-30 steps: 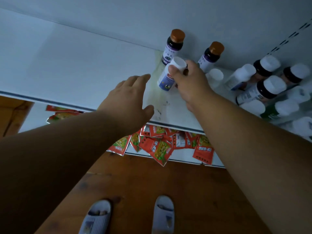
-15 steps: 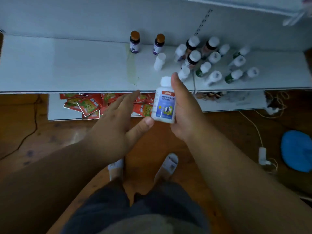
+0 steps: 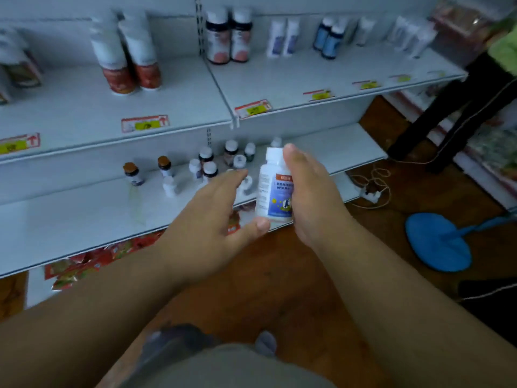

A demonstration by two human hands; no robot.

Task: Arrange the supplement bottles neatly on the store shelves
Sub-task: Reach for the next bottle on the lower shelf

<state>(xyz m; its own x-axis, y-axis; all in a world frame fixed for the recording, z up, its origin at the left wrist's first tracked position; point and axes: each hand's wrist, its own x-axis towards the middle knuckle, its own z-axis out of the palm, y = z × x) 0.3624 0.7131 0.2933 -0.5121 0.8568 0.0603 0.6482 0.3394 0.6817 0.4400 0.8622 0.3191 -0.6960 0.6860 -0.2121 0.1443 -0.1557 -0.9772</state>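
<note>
The right hand [image 3: 305, 191] grips a white plastic bottle with a blue label [image 3: 275, 189], upright, near the lower white shelf [image 3: 70, 219]. The left hand [image 3: 212, 217] is open, thumb touching its bottom. Next, I think, it needs a free spot. Small blurry bottles [image 3: 207, 163] crowd the far middle.

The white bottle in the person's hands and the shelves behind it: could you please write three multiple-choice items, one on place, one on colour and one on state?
1. Where is the white bottle?
A. on the upper shelf
B. held in front of the lower shelf
C. on the floor

2. What colour are the caps of the two small dark bottles at the left of the lower shelf?
A. brown
B. blue
C. green

3. How is the bottle held?
A. lying flat
B. upside down
C. upright, cap up

Answers: 1 B, the right hand grips it off the shelf; 2 A, both caps show brown; 3 C, its white cap points up, the left hand's thumb at its base.
</note>
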